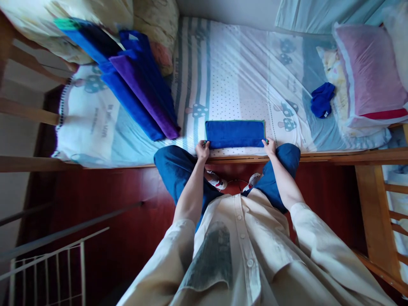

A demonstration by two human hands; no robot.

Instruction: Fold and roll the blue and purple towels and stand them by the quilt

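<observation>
A blue towel point(235, 134) with a thin green edge lies folded into a flat rectangle at the front edge of the bed. My left hand point(202, 150) pinches its near left corner, fingers closed. At the near right corner, my right hand point(269, 146) grips the cloth the same way. To the left on the bed, long folded blue towels point(134, 102) lie at a slant, with a purple towel point(145, 97) among them. A small bunched blue cloth point(322, 100) with a white tag rests on the right side of the bed.
The bed point(248, 76) has a patterned sheet and a wooden front rail. A pink pillow point(371, 72) in a clear cover sits at the right end; pale bedding point(156, 34) is piled at the back left. A white metal rack point(51, 272) stands on the floor at lower left.
</observation>
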